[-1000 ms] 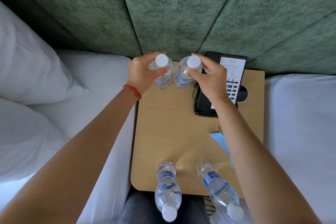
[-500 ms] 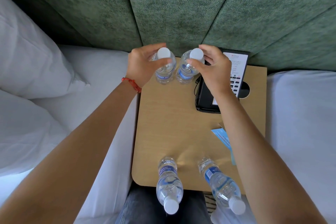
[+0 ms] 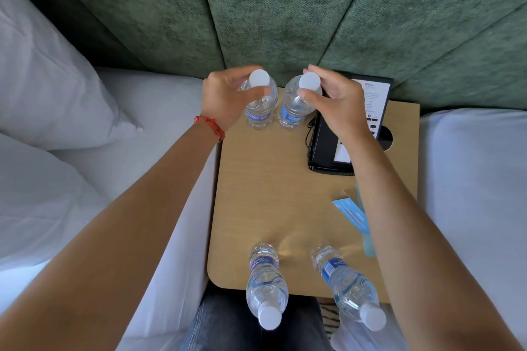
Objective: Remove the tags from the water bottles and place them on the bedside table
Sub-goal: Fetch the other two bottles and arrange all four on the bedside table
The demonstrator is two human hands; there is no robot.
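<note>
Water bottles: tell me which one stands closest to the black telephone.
The back-right water bottle, under the right hand; its base stands just left of the telephone. The other three stand farther off.

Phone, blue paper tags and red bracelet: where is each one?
phone [image 3: 328,148]: head view, on its black body.
blue paper tags [image 3: 352,214]: head view, on the printed top card.
red bracelet [image 3: 212,125]: head view, on the cord at the left wrist.

Both arms outstretched, left hand [image 3: 225,97] and right hand [image 3: 339,100] half-curled.
</note>
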